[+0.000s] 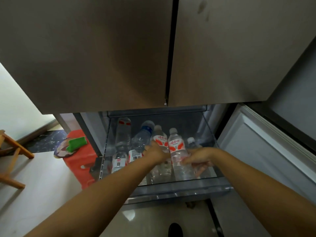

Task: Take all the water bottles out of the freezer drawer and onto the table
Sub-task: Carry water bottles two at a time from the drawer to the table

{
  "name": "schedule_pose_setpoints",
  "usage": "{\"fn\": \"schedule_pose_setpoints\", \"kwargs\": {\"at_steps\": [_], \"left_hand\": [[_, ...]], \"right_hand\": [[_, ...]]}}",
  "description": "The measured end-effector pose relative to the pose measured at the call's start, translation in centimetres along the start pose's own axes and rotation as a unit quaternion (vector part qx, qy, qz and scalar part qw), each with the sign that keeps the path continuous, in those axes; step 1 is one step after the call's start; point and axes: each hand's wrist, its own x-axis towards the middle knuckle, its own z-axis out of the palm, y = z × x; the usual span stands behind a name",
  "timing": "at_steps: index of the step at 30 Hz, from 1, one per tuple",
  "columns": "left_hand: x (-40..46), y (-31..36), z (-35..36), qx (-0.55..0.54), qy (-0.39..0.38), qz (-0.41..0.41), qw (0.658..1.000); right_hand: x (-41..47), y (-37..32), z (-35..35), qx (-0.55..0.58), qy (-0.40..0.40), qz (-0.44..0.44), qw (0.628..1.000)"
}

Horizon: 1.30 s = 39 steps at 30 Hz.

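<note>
The clear freezer drawer [179, 187] is pulled out below the fridge doors and holds several plastic water bottles lying lengthwise. My left hand [156, 152] reaches in and its fingers wrap a red-and-white labelled bottle [159, 138]. My right hand [198, 159] grips the lower body of a second red-labelled bottle [177, 146]. A blue-capped bottle [143, 135] lies left of them, and a long clear bottle [122, 134] lies at the far left. A small white-capped bottle [191, 141] shows behind my right hand.
The shut fridge doors [119, 57] hang over the drawer. An open freezer door [266, 147] stands to the right. A red stool [80, 161] with a green sponge [76, 142] sits to the left, beside a wooden chair [12, 151]. No table is in view.
</note>
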Motion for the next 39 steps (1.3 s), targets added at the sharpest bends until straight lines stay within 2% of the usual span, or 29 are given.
{"fn": "schedule_pose_setpoints", "kwargs": {"at_steps": [5,8,11,13,17,22,25,29,35,39], "left_hand": [[2.5,1.1,0.6,-0.156,0.014,-0.073,0.985],[3.2,2.1,1.0,-0.141,0.070,-0.104,0.982],[3.9,1.7,1.1,-0.123,0.087,-0.101,0.983],[4.5,0.9,1.4,-0.151,0.060,-0.083,0.983],[4.6,0.2,0.8,-0.260,-0.003,-0.051,0.964],[3.9,0.8,-1.4,-0.362,-0.150,-0.056,0.918],[3.3,1.3,-2.5,-0.413,-0.207,-0.064,0.885],[1.4,2.6,-3.7,-0.409,-0.261,-0.041,0.874],[-4.0,3.3,-3.7,-0.335,-0.334,0.028,0.881],[-8.3,3.8,-1.3,-0.284,-0.355,0.093,0.886]], "right_hand": [[0.8,-1.4,0.1,-0.038,0.088,-0.034,0.995],[2.6,-2.1,1.1,-0.078,0.097,-0.069,0.990],[4.4,-2.1,1.5,-0.102,0.127,-0.087,0.983],[5.2,-1.5,0.9,-0.042,0.113,-0.091,0.989],[5.3,-0.8,-0.8,0.178,0.109,-0.047,0.977],[3.5,-1.3,-1.4,0.307,0.086,-0.065,0.946],[1.4,-1.6,-1.3,0.389,0.055,-0.076,0.916],[-1.8,-1.6,0.1,0.467,0.072,-0.103,0.875],[-7.7,0.5,4.4,0.519,0.122,-0.148,0.833],[-12.1,4.3,7.1,0.519,0.236,-0.174,0.803]]}}
